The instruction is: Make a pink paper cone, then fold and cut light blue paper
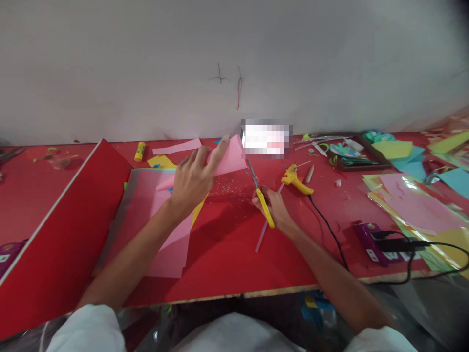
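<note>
My left hand (194, 178) grips a sheet of pink paper (230, 156) and lifts it above the red table (227, 254). My right hand (273, 208) holds yellow-handled scissors (261, 193), their blades pointing up toward the lower edge of that pink sheet. Under my left forearm lies a stack of pink paper sheets (172, 244) with a yellow sheet (198, 210) poking out. A thin translucent stick (266, 230) lies on the table under my right hand.
A yellow glue gun (296, 180) with a black cord lies right of the scissors. A yellow glue stick (139, 151) stands near the wall. Coloured paper sheets (414, 205) and a purple power strip (370, 242) fill the right side. A red board (62, 234) lies at left.
</note>
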### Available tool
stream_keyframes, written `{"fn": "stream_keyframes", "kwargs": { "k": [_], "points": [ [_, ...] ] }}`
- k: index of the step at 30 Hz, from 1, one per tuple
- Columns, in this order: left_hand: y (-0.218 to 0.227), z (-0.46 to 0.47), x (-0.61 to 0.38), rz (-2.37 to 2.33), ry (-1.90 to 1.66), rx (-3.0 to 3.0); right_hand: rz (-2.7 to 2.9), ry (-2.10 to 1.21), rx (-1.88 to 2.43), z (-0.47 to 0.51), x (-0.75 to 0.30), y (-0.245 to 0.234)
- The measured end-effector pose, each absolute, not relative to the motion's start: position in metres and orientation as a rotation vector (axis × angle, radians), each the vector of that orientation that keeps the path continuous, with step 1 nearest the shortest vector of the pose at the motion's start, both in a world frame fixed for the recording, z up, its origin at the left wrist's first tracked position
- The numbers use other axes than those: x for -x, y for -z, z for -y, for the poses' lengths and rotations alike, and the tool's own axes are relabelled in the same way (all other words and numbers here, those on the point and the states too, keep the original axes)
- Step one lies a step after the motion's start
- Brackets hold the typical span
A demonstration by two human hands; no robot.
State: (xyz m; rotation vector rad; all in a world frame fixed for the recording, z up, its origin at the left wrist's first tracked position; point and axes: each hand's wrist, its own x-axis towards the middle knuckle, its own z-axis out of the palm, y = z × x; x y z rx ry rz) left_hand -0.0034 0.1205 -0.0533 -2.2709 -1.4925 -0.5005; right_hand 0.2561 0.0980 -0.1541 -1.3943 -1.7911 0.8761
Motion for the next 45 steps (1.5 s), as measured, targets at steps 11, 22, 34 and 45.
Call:
{"fn": "stream_keyframes", "kwargs": {
  "k": [11, 22, 34, 45],
  "points": [
    [0.049, -0.118, 0.003, 1.558, 0.494, 2.348, 1.782, -0.79, 1.437, -0.099, -0.255, 0.148],
    [0.041, -0.117, 0.003, 1.661, 0.472, 2.394, 1.743, -0.792, 1.487, -0.102, -0.259, 0.156],
    [0.029, -0.115, 0.013, 1.702, 0.446, 2.552, 1.825, -0.749, 1.497, -0.107, -0.261, 0.161],
    [0.026, -0.114, 0.017, 1.653, 0.512, 2.802, 1.867, -0.82, 1.44, -0.106, -0.262, 0.163]
  ]
}}
